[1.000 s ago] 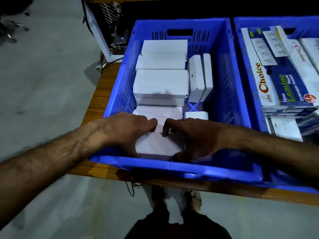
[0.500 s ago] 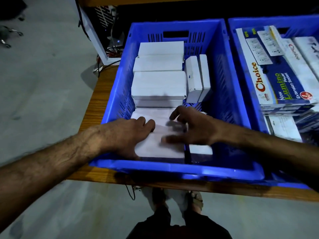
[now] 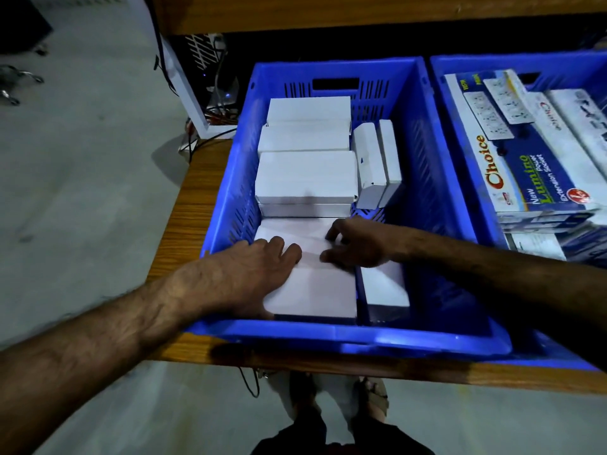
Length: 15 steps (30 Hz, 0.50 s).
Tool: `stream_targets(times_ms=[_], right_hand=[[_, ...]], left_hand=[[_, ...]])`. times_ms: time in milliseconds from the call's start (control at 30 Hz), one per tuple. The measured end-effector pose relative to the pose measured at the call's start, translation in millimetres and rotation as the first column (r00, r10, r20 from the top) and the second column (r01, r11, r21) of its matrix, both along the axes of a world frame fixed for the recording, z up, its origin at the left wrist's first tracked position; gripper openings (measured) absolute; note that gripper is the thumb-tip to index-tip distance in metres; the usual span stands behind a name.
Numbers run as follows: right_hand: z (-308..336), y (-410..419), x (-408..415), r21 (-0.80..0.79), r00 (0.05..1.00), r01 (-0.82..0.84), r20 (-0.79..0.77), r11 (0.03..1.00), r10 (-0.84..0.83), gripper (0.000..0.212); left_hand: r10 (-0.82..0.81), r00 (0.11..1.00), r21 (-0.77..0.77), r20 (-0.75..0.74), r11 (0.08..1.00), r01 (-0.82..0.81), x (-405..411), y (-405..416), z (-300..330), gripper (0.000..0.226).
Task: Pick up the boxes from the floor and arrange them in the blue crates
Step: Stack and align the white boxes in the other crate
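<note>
Right hands (image 3: 356, 244) farther in, fingers flat

— Left crate (image 3: 331, 336)?
— Held stacked white boxes (image 3: 307, 174); left hand (image 3: 253, 274) and right hand (image 3: 358, 244) lay on the nearest box (image 3: 315, 293).
— Right crate (image 3: 460, 178)?
— Held printed socket cartons (image 3: 532, 165).
</note>
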State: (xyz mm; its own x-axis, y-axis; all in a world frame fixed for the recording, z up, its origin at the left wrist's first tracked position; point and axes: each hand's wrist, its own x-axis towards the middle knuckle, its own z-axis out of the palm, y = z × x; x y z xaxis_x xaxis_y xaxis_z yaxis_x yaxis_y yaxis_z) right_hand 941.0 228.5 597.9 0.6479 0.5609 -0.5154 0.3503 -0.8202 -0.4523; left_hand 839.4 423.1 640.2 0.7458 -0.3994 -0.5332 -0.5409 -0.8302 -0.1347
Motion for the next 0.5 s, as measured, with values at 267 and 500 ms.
stream_targets(times_ms=[267, 500], right_hand=[[2.4, -11.9, -11.6, 0.133, 0.947, -0.182, 0.290, 0.974, 0.137, 0.048], [16.0, -14.5, -4.1, 0.268, 0.890, -0.089, 0.453, 0.959, -0.044, 0.046]], left_hand=[[-0.034, 0.999, 0.022, -0.012, 0.999, 0.035, 0.9, -1.1, 7.9, 0.092], [-0.057, 0.996, 0.011, 0.065, 0.998, 0.057, -2.6, 3.1, 12.4, 0.091]])
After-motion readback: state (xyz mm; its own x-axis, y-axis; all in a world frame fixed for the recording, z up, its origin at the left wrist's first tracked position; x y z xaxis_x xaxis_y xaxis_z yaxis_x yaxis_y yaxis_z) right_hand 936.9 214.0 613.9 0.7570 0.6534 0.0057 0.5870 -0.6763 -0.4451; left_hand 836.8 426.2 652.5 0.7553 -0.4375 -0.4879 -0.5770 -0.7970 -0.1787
